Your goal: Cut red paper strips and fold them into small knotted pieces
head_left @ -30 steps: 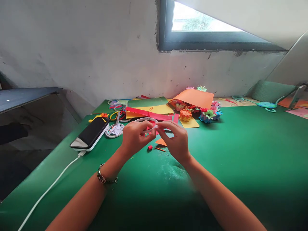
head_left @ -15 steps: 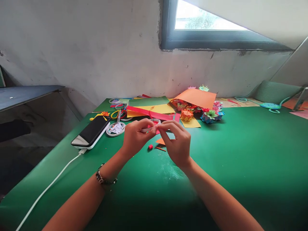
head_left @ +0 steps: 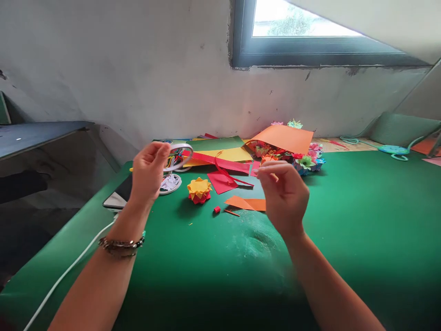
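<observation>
My left hand (head_left: 148,168) is closed on a white ring-shaped tape roll (head_left: 188,156), held above the table at the left. My right hand (head_left: 284,193) is raised to the right, thumb and fingertips pinched together; whatever is between them is too small to name. Between the hands, a yellow and red folded paper piece (head_left: 199,191) sits on the green table. Near it lie a small red roll (head_left: 217,210), a thin orange stick (head_left: 232,213), a folded orange paper strip (head_left: 241,202) and a red paper square (head_left: 222,182).
A phone (head_left: 119,195) with a white cable lies at the left, partly behind my left arm. Beside it stands a round dish of paper scraps (head_left: 170,183). Coloured sheets (head_left: 217,146) and paper flowers (head_left: 306,161) line the back by the wall.
My hands have moved apart, the left one going left with the white ring and the right one going right. The yellow and red paper piece and the red square have come into view.
</observation>
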The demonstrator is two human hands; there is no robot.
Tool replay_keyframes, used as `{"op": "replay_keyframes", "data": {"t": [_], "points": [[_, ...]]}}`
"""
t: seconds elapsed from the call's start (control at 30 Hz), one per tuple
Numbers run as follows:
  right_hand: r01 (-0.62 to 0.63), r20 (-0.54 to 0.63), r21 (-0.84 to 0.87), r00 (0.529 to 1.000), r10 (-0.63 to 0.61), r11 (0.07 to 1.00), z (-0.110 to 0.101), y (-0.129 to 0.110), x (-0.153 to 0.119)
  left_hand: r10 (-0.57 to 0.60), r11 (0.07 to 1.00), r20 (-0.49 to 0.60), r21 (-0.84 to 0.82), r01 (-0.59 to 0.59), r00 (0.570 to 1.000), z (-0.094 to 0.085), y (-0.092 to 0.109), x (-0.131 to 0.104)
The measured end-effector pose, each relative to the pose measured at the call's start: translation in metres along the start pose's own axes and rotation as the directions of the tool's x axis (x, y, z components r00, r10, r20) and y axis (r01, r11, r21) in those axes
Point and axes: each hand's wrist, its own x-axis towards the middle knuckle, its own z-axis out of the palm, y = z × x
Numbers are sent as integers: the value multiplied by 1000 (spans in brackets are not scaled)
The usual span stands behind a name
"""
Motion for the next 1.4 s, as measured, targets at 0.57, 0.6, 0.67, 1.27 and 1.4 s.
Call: {"op": "replay_keyframes", "data": {"t": [0.57,0.6,0.67,1.27,1.4], "points": [[-580,229,120,806,546,806,3,35,-1,55,530,898,344,-775,436,15,-2,-46],[-586,233,100,799,554,804,3,35,0,41,531,924,303,-791,381,18,-1,-53],[-595,249,75,788,563,800,2,35,0,-2,524,942,287,-802,337,21,-4,-61],[-557,427,85,770,475,826,4,29,-5,-93,986,743,-26,167,663,31,-12,-62],[-493,469,138,796,382,859,7,26,-8,-283,846,726,-119,520,626,32,-8,-60]]}}
